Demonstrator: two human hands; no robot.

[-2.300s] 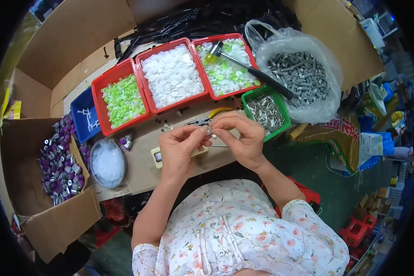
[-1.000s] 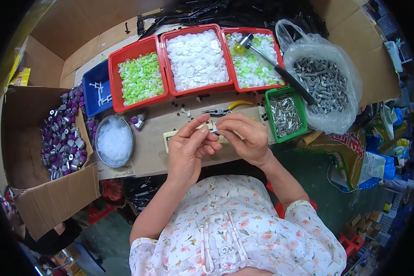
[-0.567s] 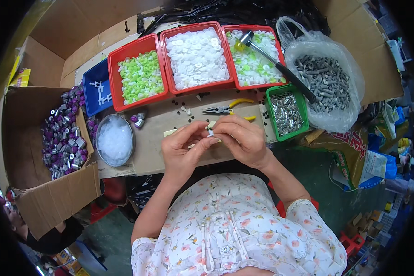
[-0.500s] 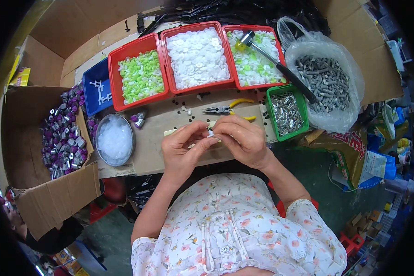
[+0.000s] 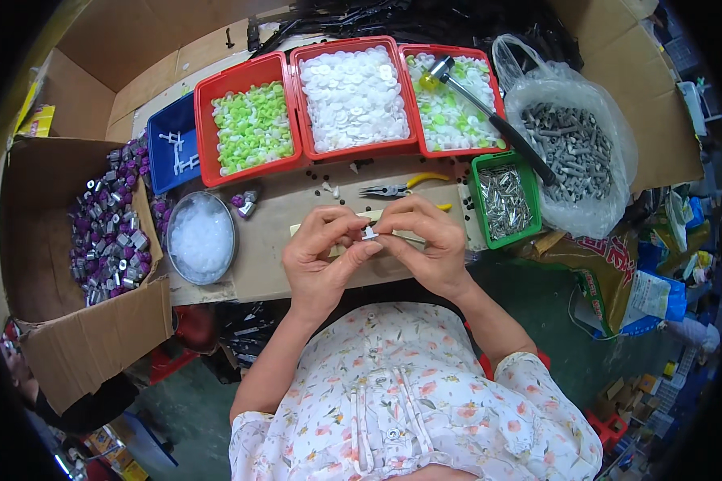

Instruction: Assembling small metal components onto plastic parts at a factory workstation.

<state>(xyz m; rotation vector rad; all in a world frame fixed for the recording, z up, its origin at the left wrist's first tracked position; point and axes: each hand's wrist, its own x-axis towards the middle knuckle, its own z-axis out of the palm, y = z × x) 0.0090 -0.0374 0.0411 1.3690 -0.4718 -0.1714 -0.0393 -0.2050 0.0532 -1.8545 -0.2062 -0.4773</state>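
Between my fingertips, over the near edge of the table, is a small white plastic piece [image 5: 369,233] with a dark bit at its top. My left hand [image 5: 322,255] pinches it from one side, thumb and fingers closed. From the other side my right hand [image 5: 427,247] closes on it too, thumb below and index finger above. My fingers hide part of the piece. Just beyond my hands lie pliers with yellow handles [image 5: 415,183] and a few white scraps [image 5: 330,190]. A pale yellow strip [image 5: 375,215] shows on the table behind my fingers.
Farther back stand red trays of green-and-white [image 5: 297,164] and white [image 5: 414,143] plastic pieces. A hammer [image 5: 501,128] lies across the right tray and grey plugs in a clear bag [image 5: 618,172]. Metal pins fill a green tray [image 5: 479,210]. Left are a white-filled bowl [image 5: 231,255] and a cardboard box [image 5: 96,341].
My fingers have shifted slightly around the white piece, and more of it now shows between them. The whole view has shifted a little. Both hands stay closed on the piece.
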